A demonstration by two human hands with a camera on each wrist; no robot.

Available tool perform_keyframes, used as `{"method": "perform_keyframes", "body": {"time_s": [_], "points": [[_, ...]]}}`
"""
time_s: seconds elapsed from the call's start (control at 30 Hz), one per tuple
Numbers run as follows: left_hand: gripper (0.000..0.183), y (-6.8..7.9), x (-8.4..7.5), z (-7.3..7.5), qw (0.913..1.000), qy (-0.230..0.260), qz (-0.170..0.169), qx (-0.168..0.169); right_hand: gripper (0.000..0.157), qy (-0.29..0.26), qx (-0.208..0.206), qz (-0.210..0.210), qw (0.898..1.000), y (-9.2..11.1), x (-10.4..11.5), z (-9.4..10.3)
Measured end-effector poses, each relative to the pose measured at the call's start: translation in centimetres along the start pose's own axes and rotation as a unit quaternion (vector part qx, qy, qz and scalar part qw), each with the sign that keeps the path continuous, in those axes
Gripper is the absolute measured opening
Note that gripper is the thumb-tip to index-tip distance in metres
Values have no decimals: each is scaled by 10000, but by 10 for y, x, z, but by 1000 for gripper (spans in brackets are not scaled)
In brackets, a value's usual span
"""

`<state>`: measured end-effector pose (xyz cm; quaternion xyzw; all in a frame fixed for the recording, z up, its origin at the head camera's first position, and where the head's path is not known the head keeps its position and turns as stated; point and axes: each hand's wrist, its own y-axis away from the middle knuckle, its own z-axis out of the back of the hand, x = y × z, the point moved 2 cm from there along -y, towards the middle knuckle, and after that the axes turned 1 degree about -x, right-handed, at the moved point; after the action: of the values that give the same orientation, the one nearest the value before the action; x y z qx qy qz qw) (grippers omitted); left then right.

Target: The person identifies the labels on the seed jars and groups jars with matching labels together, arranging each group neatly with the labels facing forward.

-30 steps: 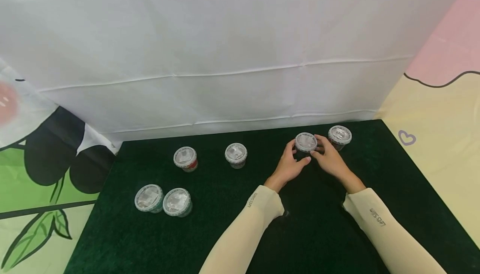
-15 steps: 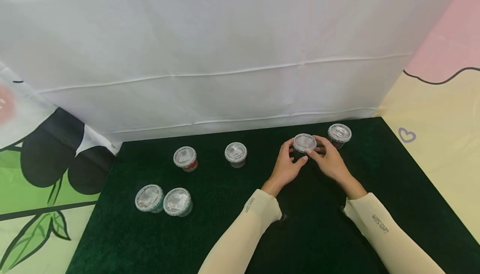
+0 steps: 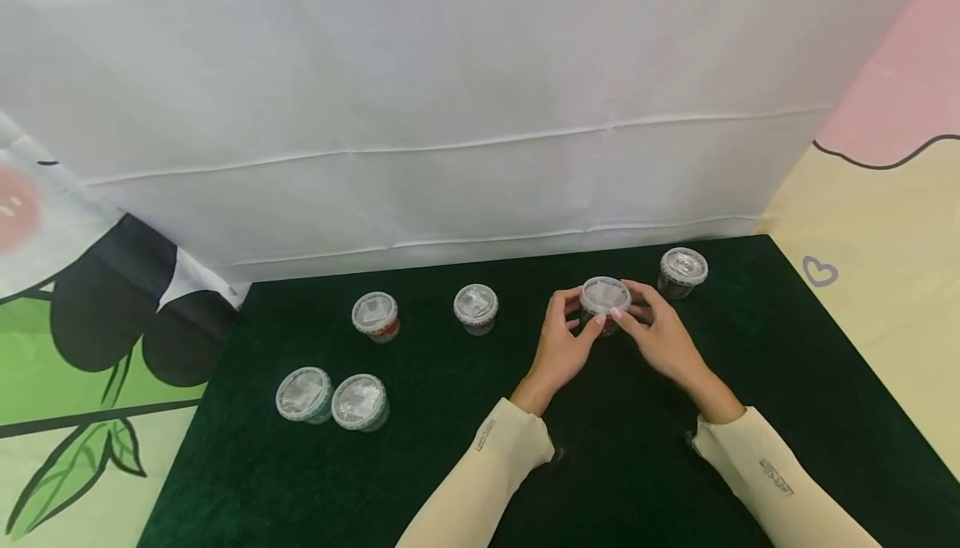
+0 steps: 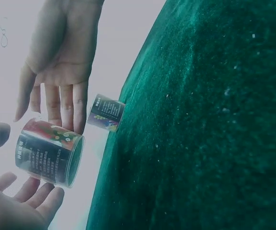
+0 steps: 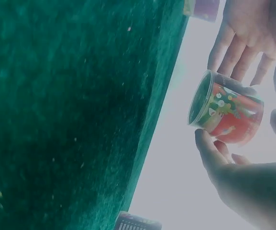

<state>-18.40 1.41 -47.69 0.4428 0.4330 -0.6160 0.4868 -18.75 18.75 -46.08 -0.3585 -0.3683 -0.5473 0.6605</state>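
Observation:
A small clear plastic tub point(image 3: 606, 296) with a pale round lid is held between my two hands, lid up. My left hand point(image 3: 558, 352) holds it from the left and my right hand point(image 3: 667, 344) from the right, both thumbs at the near side. In the left wrist view the tub point(image 4: 47, 152) shows a dark label with white print and a red patch, its base raised off the green cloth. Its red side with flower pictures faces the right wrist view, where fingers of the right hand point(image 5: 248, 187) touch the wall near the base.
Another lidded tub point(image 3: 682, 271) stands at the back right. Left of my hands are a tub point(image 3: 476, 308) and a red-labelled tub point(image 3: 376, 316). Two more tubs point(image 3: 303, 394) sit side by side at front left. A white cloth wall point(image 3: 450, 198) rises behind the green table point(image 3: 450, 481).
Both hands have drawn the tub a little towards me and slightly left, and red now shows below its lid. The other tubs have stayed in place.

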Motion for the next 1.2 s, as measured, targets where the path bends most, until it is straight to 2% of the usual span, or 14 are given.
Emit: {"method": "perform_keyframes", "body": {"time_s": [0.2, 0.4, 0.6, 0.9, 1.0, 1.2], "points": [[43, 8, -1, 6, 9997, 146, -206, -77, 54, -180, 193, -19, 9996, 9, 5, -2], [44, 14, -2, 15, 9991, 311, -251, -106, 53, -280, 396, -12, 9988, 16, 9, -5], [51, 21, -3, 26, 9992, 369, -140, 92, 54, -422, 582, 79, 9974, 22, 16, -9], [59, 31, 0, 39, 9984, 188, -52, 525, 53, -513, 856, 203, 9948, 27, 21, -17], [59, 34, 0, 42, 9984, 263, -32, 491, 52, -571, 885, 222, 9942, 28, 23, -20], [60, 39, 0, 47, 9988, 449, 26, 203, 53, -700, 853, 177, 9937, 30, 28, -27]]}}
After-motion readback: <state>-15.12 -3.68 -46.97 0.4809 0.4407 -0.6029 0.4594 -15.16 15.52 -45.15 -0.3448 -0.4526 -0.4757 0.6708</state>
